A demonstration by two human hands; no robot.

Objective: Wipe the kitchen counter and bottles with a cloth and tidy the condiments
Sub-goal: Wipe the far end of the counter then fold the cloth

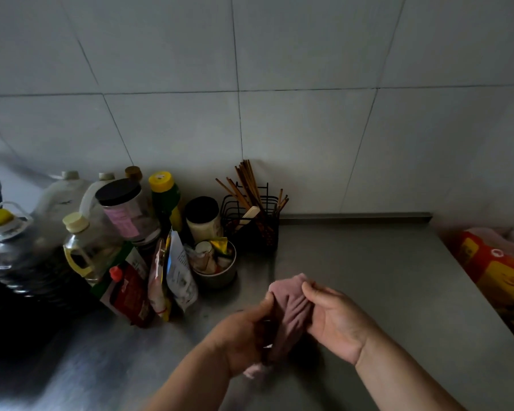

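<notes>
The left hand [244, 336] curls round the near end of a bunched dusty-pink cloth [291, 307]; the right hand [336, 321], fingers bent, pinches its far end; the cloth's long axis runs from the near edge of the brushed steel counter [368, 277] toward the back edge; at the back-left corner, the pink label on a black-lidded clear jar [125, 212] and the print on a white standing pouch [180, 274] are unreadable.

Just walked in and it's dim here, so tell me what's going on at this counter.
A person holds a pink cloth in both hands over the steel counter: the left hand grips its lower part, the right hand pinches its upper edge. Condiment bottles, jars and packets crowd the back left, beside a chopstick rack.
</notes>
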